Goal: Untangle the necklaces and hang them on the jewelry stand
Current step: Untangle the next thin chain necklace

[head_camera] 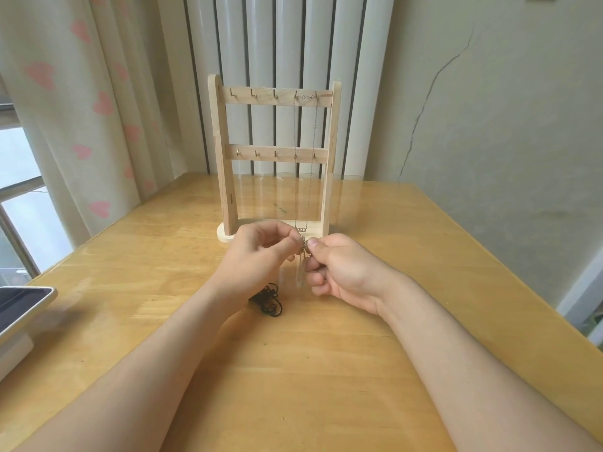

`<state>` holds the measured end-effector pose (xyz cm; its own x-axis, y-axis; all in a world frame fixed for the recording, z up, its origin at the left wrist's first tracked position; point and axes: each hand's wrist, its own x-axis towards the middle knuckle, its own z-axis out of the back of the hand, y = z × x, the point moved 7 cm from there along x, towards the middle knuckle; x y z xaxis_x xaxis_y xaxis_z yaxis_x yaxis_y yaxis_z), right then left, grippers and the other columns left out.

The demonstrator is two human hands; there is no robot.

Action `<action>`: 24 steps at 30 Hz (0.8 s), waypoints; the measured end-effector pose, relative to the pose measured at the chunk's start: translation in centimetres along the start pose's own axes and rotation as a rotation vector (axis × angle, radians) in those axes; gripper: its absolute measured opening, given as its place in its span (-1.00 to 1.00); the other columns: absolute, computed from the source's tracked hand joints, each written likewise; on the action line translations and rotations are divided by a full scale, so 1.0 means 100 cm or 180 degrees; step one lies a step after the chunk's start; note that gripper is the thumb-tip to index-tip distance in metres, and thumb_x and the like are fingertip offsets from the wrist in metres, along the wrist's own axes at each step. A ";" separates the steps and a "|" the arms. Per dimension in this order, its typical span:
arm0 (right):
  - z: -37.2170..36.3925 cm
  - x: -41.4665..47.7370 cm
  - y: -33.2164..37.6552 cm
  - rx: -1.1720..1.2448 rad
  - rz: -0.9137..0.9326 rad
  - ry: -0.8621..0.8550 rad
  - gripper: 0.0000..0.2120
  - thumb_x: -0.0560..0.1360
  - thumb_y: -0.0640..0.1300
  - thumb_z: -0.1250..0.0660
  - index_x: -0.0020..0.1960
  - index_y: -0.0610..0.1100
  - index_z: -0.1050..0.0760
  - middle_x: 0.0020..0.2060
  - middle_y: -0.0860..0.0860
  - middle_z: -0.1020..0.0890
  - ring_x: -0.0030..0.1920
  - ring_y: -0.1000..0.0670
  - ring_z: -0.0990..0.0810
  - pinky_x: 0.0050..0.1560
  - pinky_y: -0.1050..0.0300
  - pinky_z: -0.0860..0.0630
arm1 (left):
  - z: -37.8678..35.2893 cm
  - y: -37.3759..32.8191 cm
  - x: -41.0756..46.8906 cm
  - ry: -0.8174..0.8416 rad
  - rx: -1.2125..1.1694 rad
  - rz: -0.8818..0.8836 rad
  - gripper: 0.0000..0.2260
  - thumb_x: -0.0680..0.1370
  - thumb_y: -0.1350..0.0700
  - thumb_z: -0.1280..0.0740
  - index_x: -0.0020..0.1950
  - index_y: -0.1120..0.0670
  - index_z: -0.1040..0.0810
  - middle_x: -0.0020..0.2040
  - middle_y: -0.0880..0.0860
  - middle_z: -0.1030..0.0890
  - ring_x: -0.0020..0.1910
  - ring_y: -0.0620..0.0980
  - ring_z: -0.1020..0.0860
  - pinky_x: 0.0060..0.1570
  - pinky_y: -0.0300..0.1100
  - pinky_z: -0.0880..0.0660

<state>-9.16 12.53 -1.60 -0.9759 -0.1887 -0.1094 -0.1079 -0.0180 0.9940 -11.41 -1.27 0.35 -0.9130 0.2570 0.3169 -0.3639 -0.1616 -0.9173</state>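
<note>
A pale wooden jewelry stand [225, 151] with two rows of hooks stands at the back of the table. One thin silver necklace [314, 141] hangs from the two rightmost top hooks, its pendant near the stand's base. In front of the base, my left hand [261, 252] and my right hand [339, 269] both pinch a fine chain necklace [301, 272] between fingertips; its loop dangles down between them. A tangled black cord necklace [269, 300] lies on the table under my left wrist, partly hidden.
The wooden table [326, 353] runs wide to all sides. A tablet-like device [19, 308] on a white base sits at the left edge. Curtain, window and radiator stand behind the table.
</note>
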 end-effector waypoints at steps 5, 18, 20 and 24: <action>0.005 0.002 0.000 -0.0071 0.0112 0.0121 -0.64 0.81 -0.09 -0.05 0.05 -0.22 -0.54 -0.31 0.02 -0.51 -0.39 0.06 -0.34 -0.33 0.15 -0.25 | -0.006 0.003 -0.001 0.0223 0.0120 0.0036 -0.83 0.71 0.11 -0.34 0.01 0.17 -0.66 -0.27 -0.12 -0.63 -0.23 -0.18 -0.56 -0.16 -0.31 -0.48; 0.028 -0.004 0.021 -0.0979 0.0928 -0.0707 -0.86 0.61 -0.09 -0.44 -0.08 -0.10 -0.71 -0.40 0.17 -0.55 -0.31 0.13 -0.47 -0.17 0.24 -0.45 | 0.000 -0.001 0.000 -0.0042 0.0204 -0.0137 -0.83 0.68 0.08 -0.38 -0.06 0.08 -0.68 -0.16 0.03 -0.71 -0.18 -0.16 -0.60 -0.13 -0.37 -0.50; 0.027 -0.007 0.026 -0.1192 0.1083 -0.0815 -0.87 0.58 -0.10 -0.47 -0.15 -0.06 -0.70 -0.37 0.18 -0.60 -0.32 0.17 -0.50 -0.19 0.31 -0.46 | -0.001 -0.002 0.000 -0.0059 0.0334 -0.0213 -0.83 0.67 0.08 -0.39 -0.06 0.12 -0.68 -0.13 0.11 -0.72 -0.19 -0.14 -0.60 -0.17 -0.32 -0.50; 0.026 -0.010 0.031 -0.1792 0.1316 -0.1089 -0.91 0.47 -0.13 -0.51 -0.21 -0.07 -0.66 -0.37 0.11 -0.61 -0.40 0.18 -0.48 -0.32 0.31 -0.46 | -0.005 -0.008 -0.002 -0.0001 0.0747 -0.0473 -0.87 0.64 0.14 -0.41 -0.08 0.11 -0.69 -0.18 0.00 -0.73 -0.20 -0.18 -0.64 -0.23 -0.41 -0.45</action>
<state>-9.00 15.24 1.60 -0.9300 0.0232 0.3668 0.3008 -0.5254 0.7959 -10.88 -0.74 0.96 -0.8465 0.2940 0.4439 -0.5265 -0.3385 -0.7799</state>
